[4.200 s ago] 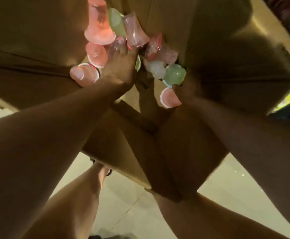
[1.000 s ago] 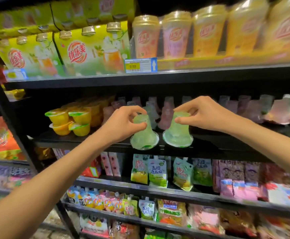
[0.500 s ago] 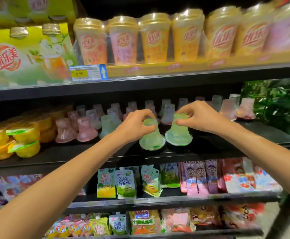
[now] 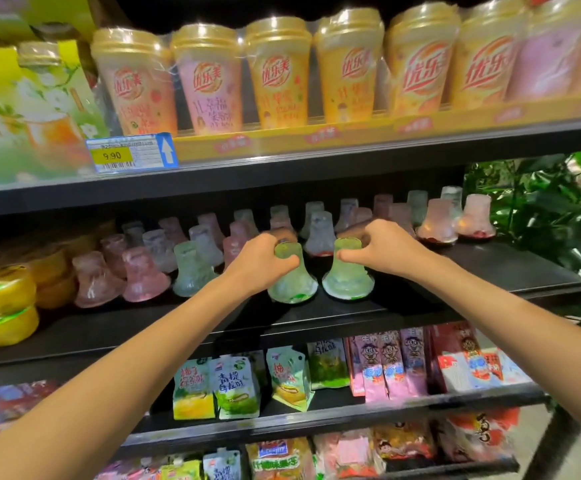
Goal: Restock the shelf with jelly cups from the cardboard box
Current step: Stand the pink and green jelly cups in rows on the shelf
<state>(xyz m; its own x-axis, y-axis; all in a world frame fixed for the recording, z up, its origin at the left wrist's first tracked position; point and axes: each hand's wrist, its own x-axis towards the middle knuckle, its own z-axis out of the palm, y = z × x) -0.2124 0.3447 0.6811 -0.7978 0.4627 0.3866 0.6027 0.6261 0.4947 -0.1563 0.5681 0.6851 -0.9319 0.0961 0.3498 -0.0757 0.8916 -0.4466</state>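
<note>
Hands (image 4: 259, 261) (image 4: 379, 249) on green jelly cups (image 4: 292, 284) (image 4: 348, 277), pink cups (image 4: 143, 277) behind.

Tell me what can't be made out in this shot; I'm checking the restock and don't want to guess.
All in the head view:
- Cardboard box: out of frame.
- Whether the two green jelly cups rest on the shelf: too close to tell.
- Their narrow ends: covered by the left hand and right hand.
- Back-row cups: dim, colours unclear.
- Price tag small print: too small.
</note>
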